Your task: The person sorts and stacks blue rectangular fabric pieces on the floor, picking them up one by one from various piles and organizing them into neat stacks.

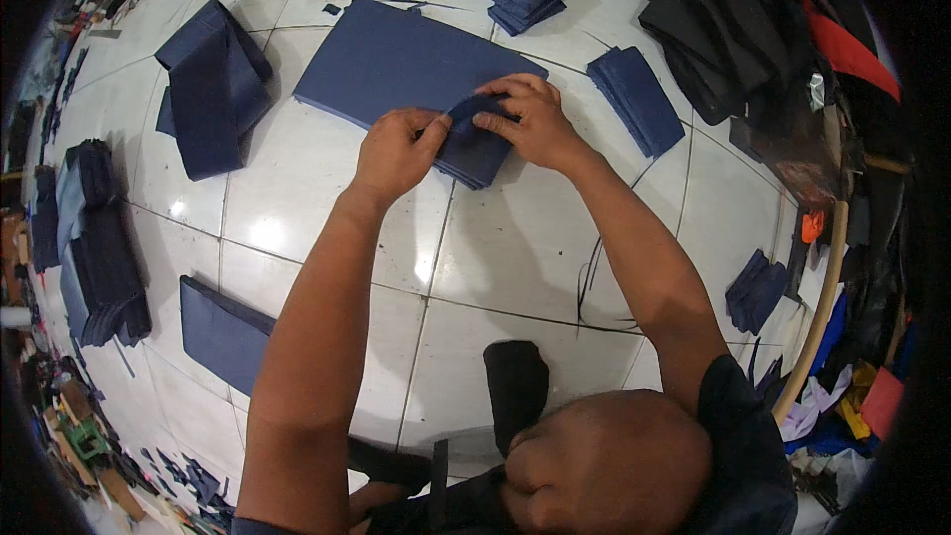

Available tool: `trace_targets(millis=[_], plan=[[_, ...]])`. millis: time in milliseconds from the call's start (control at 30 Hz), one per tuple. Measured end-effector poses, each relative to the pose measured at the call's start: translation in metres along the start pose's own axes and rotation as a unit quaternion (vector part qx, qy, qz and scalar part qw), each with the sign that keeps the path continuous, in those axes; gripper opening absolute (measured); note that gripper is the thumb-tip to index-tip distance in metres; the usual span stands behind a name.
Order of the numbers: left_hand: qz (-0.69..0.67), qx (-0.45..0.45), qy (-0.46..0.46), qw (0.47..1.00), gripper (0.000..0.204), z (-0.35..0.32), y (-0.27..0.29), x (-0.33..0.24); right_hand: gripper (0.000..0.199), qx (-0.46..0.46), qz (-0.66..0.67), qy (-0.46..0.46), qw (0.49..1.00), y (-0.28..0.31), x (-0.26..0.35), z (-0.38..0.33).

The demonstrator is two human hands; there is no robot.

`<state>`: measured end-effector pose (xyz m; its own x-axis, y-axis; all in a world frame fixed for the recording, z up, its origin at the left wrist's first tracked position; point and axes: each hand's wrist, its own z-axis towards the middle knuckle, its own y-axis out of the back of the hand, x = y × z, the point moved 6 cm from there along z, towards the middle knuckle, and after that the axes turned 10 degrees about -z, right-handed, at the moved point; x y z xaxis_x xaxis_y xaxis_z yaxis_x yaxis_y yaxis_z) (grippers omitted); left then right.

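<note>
apparently plain on the faces that show, the small layered stack of dark navy-blue fabric rectangles lies at the near edge of a large flat navy-blue rectangular pile of fabric, partly overlapping it, on the glossy white tiled floor. any lettering among the crowded things along the rim of the view is too small and blurred to make out.

the small stack looks matte and evenly coloured, its several thin layers showing along the lower edge, with the upper part bent up between the hands. the left hand is nearly closed, thumb and forefinger pinching the raised edge. the right hand is half open and curved, thumb and fingers apart and touching the cloth; i cannot tell whether it has hold of a layer.

near the right hand sits a narrow slanted stack of navy-blue fabric pieces. to the left is a long navy-blue fabric strip folded across itself, and near the left forearm lies a flat navy-blue fabric panel, partly hidden by the arm. at the upper right is a heap of loose black cloth, with a bright red piece of cloth beside it.
</note>
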<state>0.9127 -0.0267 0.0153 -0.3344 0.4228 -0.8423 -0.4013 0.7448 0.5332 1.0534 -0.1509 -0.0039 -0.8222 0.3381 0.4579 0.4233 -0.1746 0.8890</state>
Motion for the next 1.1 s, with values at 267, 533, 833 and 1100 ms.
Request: trace_targets(millis=[267, 533, 833, 1100], plan=[[0.050, -0.037, 0.001, 0.998, 0.033, -0.001, -0.004, -0.007, 0.050, -0.028, 0.018, -0.038, 0.999, -0.005, -0.009, 0.004], [0.080, -0.064, 0.004, 0.995, 0.040, -0.001, -0.007, -0.013, 0.055, -0.026, -0.053, 0.065, 0.996, -0.007, -0.005, -0.011], [0.094, -0.023, 0.016, 0.995, 0.039, 0.001, -0.005, -0.013, 0.048, -0.044, -0.064, 0.063, 0.995, 0.001, 0.001, -0.010], [0.025, 0.005, 0.002, 1.000, 0.027, 0.000, 0.001, -0.011, 0.052, -0.022, -0.019, 0.004, 1.000, 0.000, -0.004, 0.002]])
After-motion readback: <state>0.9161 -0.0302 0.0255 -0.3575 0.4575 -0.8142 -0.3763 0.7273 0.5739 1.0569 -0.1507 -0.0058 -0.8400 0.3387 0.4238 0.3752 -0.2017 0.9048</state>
